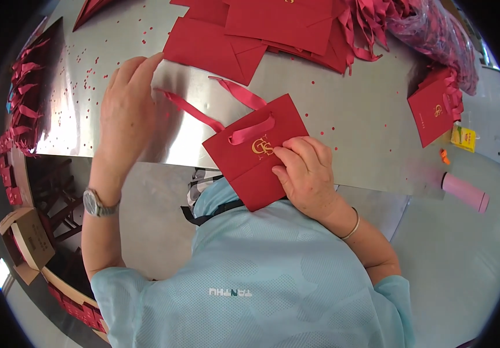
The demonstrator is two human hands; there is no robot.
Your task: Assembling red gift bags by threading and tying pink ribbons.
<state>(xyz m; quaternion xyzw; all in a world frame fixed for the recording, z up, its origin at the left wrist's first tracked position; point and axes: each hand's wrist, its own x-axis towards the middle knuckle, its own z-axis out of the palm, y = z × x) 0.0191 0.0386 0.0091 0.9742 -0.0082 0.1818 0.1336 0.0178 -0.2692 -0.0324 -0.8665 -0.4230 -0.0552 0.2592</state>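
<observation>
A small red paper gift bag (250, 174) with a gold emblem lies tilted across the near table edge, against my shirt. A pink ribbon (252, 130) loops across its front, and two loose ribbon tails (195, 111) stretch from its top over the table. My right hand (309, 174) grips the bag at its right side, fingers curled on the front. My left hand (127, 104) is raised over the table left of the bag, fingers extended, with nothing visible in it. Its fingertips come close to a pile of flat red bags (209, 49); its thumb is hidden.
Pink ribbons (372, 23) and a clear plastic bundle (435, 35) lie at the far right. Nearby are another red bag (430, 110), a yellow packet (463, 138) and a pink cylinder (464, 192). Ribboned bags (26, 98) stand left; a cardboard box (32, 238) sits lower left.
</observation>
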